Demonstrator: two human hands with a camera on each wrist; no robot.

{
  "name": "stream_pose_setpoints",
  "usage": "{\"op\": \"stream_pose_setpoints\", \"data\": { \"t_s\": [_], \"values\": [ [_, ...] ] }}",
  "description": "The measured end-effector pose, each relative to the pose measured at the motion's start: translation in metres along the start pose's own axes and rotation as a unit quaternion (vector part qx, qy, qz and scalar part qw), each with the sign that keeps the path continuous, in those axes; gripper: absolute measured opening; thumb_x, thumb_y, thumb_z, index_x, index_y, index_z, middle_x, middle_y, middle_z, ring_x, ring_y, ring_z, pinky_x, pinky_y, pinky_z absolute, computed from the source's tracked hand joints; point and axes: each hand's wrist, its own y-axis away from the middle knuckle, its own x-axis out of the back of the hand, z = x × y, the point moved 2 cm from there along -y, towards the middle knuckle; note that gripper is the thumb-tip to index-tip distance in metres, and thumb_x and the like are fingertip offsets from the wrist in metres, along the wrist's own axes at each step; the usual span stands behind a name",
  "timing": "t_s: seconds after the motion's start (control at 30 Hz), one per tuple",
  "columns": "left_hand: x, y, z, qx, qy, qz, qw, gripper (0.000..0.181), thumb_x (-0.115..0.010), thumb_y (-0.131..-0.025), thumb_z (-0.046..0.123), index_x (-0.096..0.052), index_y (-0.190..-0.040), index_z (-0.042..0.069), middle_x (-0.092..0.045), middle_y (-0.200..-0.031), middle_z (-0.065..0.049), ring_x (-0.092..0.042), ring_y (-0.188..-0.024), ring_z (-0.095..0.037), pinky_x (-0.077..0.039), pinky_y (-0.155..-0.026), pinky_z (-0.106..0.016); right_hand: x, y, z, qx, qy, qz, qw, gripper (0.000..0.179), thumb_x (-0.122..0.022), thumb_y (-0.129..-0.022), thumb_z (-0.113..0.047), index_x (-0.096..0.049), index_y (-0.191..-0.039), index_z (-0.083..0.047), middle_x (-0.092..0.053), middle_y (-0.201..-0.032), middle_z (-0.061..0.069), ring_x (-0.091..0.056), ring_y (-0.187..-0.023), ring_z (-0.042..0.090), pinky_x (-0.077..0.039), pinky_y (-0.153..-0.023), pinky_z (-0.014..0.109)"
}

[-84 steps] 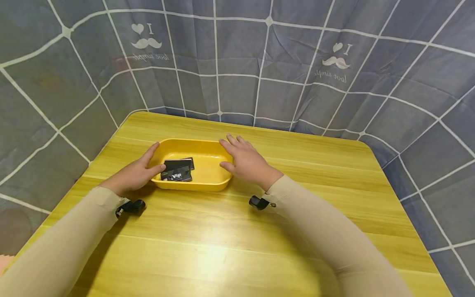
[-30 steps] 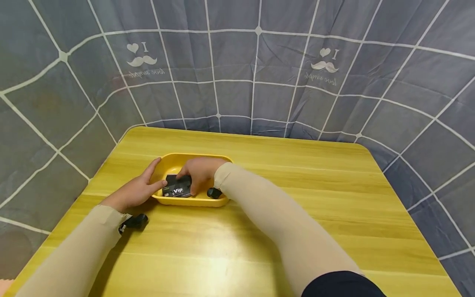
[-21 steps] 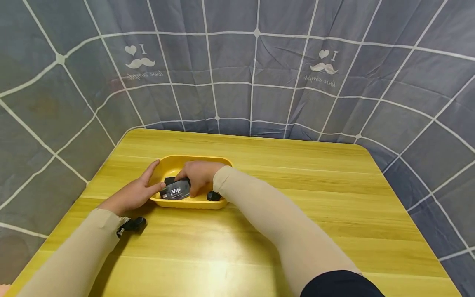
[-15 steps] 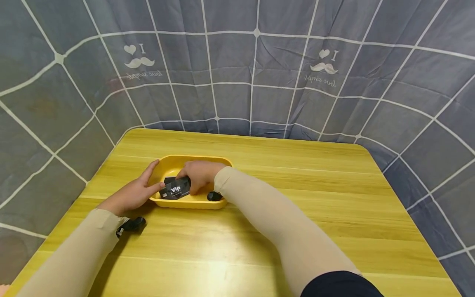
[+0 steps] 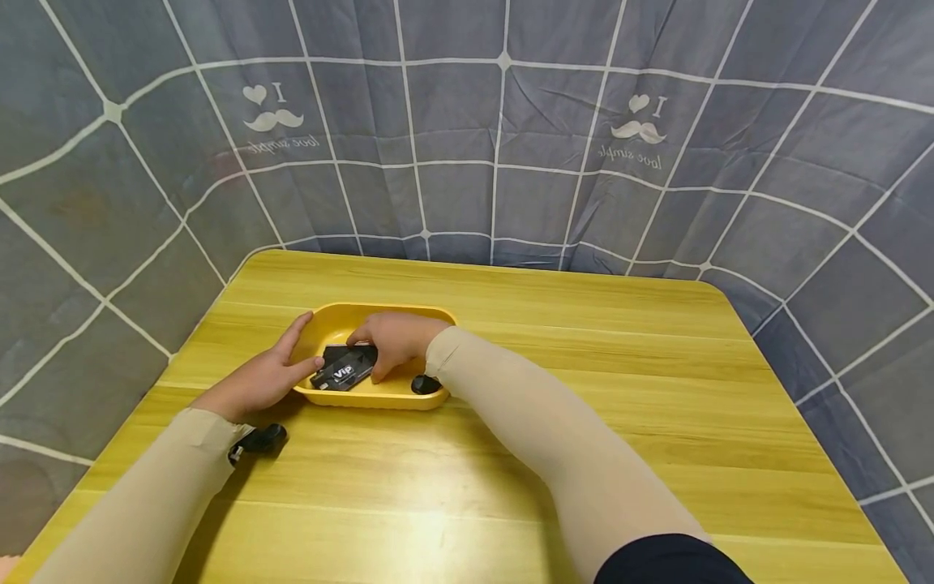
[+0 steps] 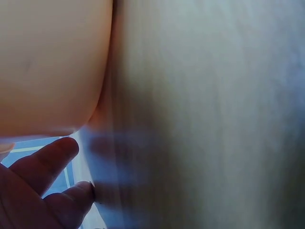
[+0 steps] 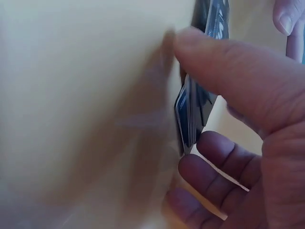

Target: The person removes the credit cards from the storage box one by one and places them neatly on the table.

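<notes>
A small stack of dark plastic cards [image 5: 344,367] lies at the left end of a yellow tray [image 5: 379,401]. The top card reads "Vip" and sits askew over the others. Inside the tray, my right hand [image 5: 397,339] grips the right edge of the stack between thumb and fingers. In the right wrist view, the edges of several cards [image 7: 188,114] show between the thumb and fingers of that hand [image 7: 267,109]. My left hand [image 5: 266,377] holds the tray's left end, its thumb over the rim. In the left wrist view, two left fingertips [image 6: 59,152] show beside the tray wall [image 6: 52,67].
The tray stands on a yellow wood-grain table [image 5: 584,365], toward its back left. A grey curtain with white grid lines [image 5: 467,122] surrounds the table's far side and both flanks. A black wrist camera [image 5: 266,439] hangs below the left wrist.
My right hand has moved from the tray's right rim into the tray and onto the cards. The Vip card has turned to a slant over the stack. The left hand stays on the tray.
</notes>
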Motion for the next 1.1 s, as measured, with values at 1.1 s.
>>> {"op": "stream_pose_setpoints", "data": {
  "t_s": [1.1],
  "values": [
    [0.0031,0.0012,0.0034,-0.003,-0.005,-0.001,1.0,0.094,-0.051,-0.109,0.051,0.014,-0.169,0.02,-0.021,-0.165,-0.042,-0.036,-0.144,-0.065,-0.031,-0.116,-0.077,0.0013,-0.0047,-0.005,-0.031,-0.004,-0.002,0.9995,0.063,-0.083,-0.091,-0.039,-0.061,-0.146,-0.015,-0.06,-0.136,0.0,-0.056,-0.115,0.011,-0.045,-0.109,0.021]
  ]
}}
